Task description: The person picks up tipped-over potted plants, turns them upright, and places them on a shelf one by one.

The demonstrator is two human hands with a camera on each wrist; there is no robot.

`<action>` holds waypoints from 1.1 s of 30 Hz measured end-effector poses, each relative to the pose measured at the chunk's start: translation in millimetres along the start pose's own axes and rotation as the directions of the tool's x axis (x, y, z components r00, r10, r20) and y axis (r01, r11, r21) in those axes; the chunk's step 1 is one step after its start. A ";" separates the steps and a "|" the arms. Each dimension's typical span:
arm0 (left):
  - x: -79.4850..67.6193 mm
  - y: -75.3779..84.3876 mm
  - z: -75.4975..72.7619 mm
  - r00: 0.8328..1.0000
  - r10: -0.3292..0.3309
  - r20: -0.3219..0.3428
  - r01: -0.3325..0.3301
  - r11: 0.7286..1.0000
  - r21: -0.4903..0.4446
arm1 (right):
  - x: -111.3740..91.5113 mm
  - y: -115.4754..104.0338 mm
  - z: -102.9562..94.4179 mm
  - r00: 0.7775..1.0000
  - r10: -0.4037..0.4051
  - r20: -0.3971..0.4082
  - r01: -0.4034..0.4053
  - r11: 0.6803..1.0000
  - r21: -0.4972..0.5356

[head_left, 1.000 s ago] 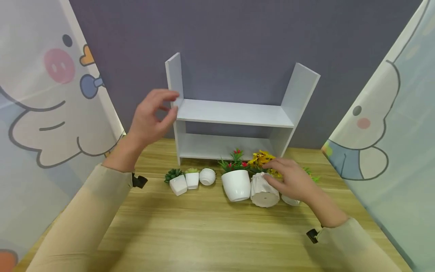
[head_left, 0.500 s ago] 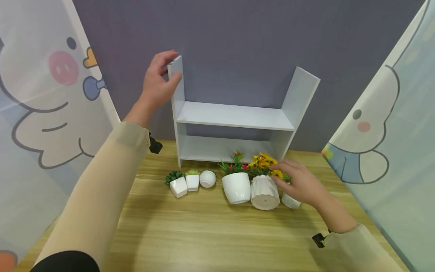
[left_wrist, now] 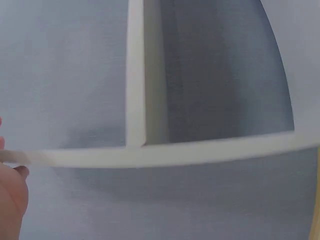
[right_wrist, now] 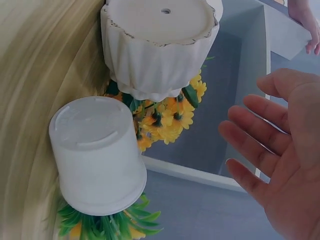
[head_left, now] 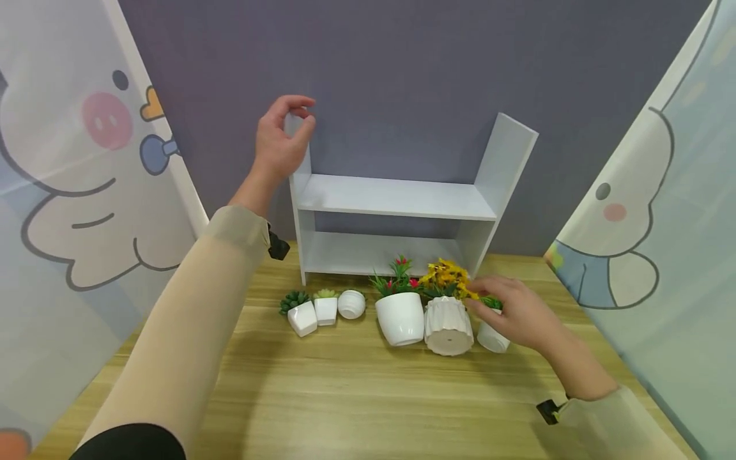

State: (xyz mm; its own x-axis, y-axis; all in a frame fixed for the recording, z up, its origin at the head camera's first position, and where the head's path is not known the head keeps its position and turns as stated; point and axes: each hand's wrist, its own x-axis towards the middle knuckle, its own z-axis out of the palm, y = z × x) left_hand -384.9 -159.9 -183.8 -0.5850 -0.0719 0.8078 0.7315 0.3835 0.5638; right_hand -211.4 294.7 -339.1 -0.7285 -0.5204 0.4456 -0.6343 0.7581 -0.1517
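Observation:
A white two-tier shelf [head_left: 397, 197] stands at the back of the table. My left hand [head_left: 280, 148] is at the top of its left side panel, thumb and bent fingers on either side of the board's end; in the left wrist view the panel [left_wrist: 95, 158] runs in between them. Over the right end of a row of potted plants hovers my right hand [head_left: 520, 316], fingers spread loosely with nothing in them. Nearest to it are a small white pot [head_left: 492, 337] with green leaves and a ribbed white pot [head_left: 450, 329] with yellow flowers [right_wrist: 167, 122], both lying tipped over.
Left of the ribbed pot lies a smooth white pot [head_left: 399, 318] with red flowers. Several small succulent pots, one a round white pot [head_left: 351, 305], lie before the shelf's left half. A grey wall [head_left: 402, 76] rises behind; printed curtains [head_left: 609, 255] flank the wooden table [head_left: 368, 402].
My left hand has risen from beside the upper board to the side panel's top, then moved slightly right. The right hand has shifted right, off the yellow flowers toward the small pot.

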 end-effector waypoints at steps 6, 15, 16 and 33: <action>-2.9 7.6 8.7 0.998 0.043 -0.046 -0.046 0.997 -0.064 | -11.3 6.3 -3.4 0.999 0.037 -0.021 -0.037 0.999 -0.004; -9.5 24.6 12.1 0.999 -0.032 0.014 0.035 0.974 -0.226 | -33.3 10.3 -13.4 0.992 0.123 -0.022 -0.124 0.992 -0.028; -9.3 25.8 13.8 0.999 -0.037 0.014 0.040 0.970 -0.241 | -35.3 9.9 -15.5 0.991 0.132 -0.027 -0.133 0.990 -0.035; -7.3 25.9 -4.2 0.990 -0.121 -0.079 0.097 0.961 -0.258 | -62.7 20.2 -23.2 0.951 0.299 0.082 -0.297 0.954 -0.038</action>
State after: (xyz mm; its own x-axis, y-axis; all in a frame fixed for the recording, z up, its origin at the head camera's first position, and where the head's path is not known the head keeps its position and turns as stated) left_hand -360.2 -153.3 -174.4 -0.6393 -0.1905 0.7450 0.7370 0.1244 0.6643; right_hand -172.5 351.8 -349.6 -0.9035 -0.3003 0.3056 -0.3790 0.8928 -0.2433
